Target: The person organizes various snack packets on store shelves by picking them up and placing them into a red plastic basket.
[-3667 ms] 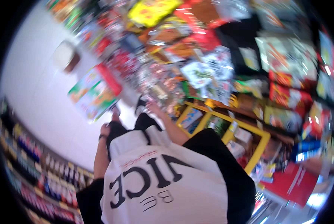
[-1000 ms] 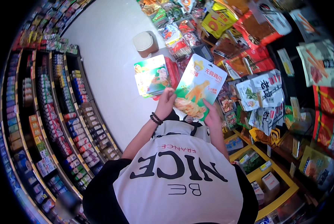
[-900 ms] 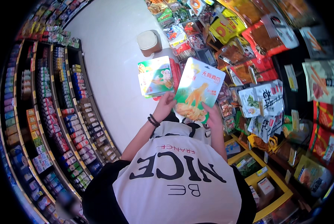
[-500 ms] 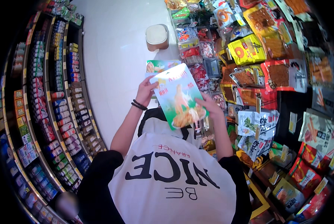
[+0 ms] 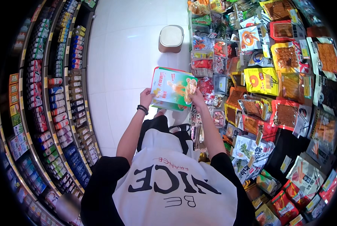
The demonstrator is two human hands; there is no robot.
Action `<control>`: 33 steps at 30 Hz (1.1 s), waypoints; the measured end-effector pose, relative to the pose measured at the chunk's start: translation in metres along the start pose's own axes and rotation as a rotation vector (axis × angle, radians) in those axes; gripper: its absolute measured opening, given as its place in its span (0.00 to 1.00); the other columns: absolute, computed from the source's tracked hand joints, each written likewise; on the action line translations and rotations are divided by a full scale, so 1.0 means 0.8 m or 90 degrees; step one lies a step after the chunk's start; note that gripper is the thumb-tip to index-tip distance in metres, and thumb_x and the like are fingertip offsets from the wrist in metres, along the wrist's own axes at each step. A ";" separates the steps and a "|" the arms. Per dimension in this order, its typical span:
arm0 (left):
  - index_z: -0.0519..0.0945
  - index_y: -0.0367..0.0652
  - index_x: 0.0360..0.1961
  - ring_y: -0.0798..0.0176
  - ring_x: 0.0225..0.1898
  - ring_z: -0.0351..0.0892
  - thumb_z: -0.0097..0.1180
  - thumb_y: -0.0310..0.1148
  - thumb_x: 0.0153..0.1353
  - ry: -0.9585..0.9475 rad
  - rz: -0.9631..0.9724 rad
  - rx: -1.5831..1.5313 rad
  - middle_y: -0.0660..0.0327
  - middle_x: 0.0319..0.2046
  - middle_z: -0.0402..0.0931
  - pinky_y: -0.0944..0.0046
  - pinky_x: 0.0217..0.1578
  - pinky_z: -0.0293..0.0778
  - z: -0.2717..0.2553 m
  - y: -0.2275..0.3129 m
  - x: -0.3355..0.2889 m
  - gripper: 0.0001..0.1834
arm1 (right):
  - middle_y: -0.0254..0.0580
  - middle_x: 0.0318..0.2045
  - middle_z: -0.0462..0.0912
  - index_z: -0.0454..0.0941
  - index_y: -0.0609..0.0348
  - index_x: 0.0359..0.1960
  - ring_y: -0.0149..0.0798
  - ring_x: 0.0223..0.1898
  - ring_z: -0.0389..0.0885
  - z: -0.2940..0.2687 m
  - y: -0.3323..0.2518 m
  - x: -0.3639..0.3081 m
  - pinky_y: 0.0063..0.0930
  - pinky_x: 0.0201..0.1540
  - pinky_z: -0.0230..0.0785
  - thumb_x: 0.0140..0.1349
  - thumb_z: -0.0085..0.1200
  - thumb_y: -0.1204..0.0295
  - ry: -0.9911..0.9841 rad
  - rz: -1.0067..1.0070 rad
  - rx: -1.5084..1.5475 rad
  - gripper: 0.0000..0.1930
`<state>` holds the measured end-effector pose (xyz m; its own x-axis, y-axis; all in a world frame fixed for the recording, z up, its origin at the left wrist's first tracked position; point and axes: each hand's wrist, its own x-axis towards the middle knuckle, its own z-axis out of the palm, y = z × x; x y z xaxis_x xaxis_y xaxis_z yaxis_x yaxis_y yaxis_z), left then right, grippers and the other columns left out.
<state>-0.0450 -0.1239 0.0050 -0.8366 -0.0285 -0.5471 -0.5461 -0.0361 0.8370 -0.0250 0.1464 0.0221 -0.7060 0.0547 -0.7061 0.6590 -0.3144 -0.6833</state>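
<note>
Between my hands is a flat snack bag (image 5: pixel 170 87), white fading to green, printed with a picture of chicken feet. It lies sideways, its pictured plate toward my right. More packaging with red and green edges shows just beneath it; how many pieces there are, I cannot tell. My left hand (image 5: pixel 146 98) is closed on the bag's left lower edge, a dark bead bracelet at that wrist. At the right lower corner my right hand (image 5: pixel 198 100) grips the bag, with its fingers partly hidden.
On the white tiled floor (image 5: pixel 117 71) ahead stands a lidded bin (image 5: pixel 171 38). Shelves of bottles and cans (image 5: pixel 57 103) run along my left. To my right, a sloping display holds many packaged snacks, including a yellow bag (image 5: pixel 261 81) and clear tubs (image 5: pixel 220 83).
The snack bag has turned from an upright slant to lying sideways, now over the other packaging. Both hands have shifted with it, and the view has swung slightly left.
</note>
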 end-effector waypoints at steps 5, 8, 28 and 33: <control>0.77 0.36 0.31 0.69 0.28 0.75 0.54 0.26 0.49 0.044 -0.046 0.121 0.59 0.25 0.78 0.69 0.32 0.71 0.002 -0.062 0.047 0.08 | 0.42 0.44 0.75 0.65 0.61 0.53 0.36 0.45 0.74 -0.022 0.041 0.072 0.26 0.45 0.67 0.47 0.48 0.85 0.049 -0.061 -0.175 0.27; 0.78 0.38 0.35 0.63 0.29 0.78 0.52 0.31 0.49 0.073 -0.068 0.222 0.55 0.26 0.79 0.65 0.33 0.72 0.000 -0.092 0.076 0.12 | 0.42 0.46 0.74 0.63 0.61 0.54 0.36 0.46 0.73 -0.021 0.046 0.088 0.27 0.48 0.66 0.48 0.48 0.85 0.060 -0.054 -0.197 0.27; 0.72 0.39 0.45 0.55 0.49 0.67 0.54 0.25 0.49 0.055 0.172 0.303 0.54 0.45 0.70 0.59 0.53 0.62 0.018 -0.094 0.053 0.19 | 0.51 0.43 0.71 0.64 0.66 0.50 0.41 0.47 0.70 -0.018 0.095 0.000 0.33 0.49 0.65 0.55 0.49 0.73 0.280 -0.144 -0.215 0.20; 0.71 0.32 0.46 0.53 0.49 0.67 0.49 0.27 0.55 -0.097 0.218 0.491 0.50 0.45 0.69 0.58 0.52 0.62 0.028 -0.110 0.006 0.17 | 0.51 0.35 0.74 0.69 0.63 0.38 0.50 0.41 0.73 -0.072 0.164 -0.041 0.37 0.45 0.65 0.56 0.43 0.75 0.440 -0.228 -0.177 0.09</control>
<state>-0.0017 -0.0982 -0.0708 -0.9274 0.2223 -0.3008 -0.0936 0.6406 0.7621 0.0995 0.1580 -0.0548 -0.6269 0.7057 -0.3300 0.5281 0.0735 -0.8460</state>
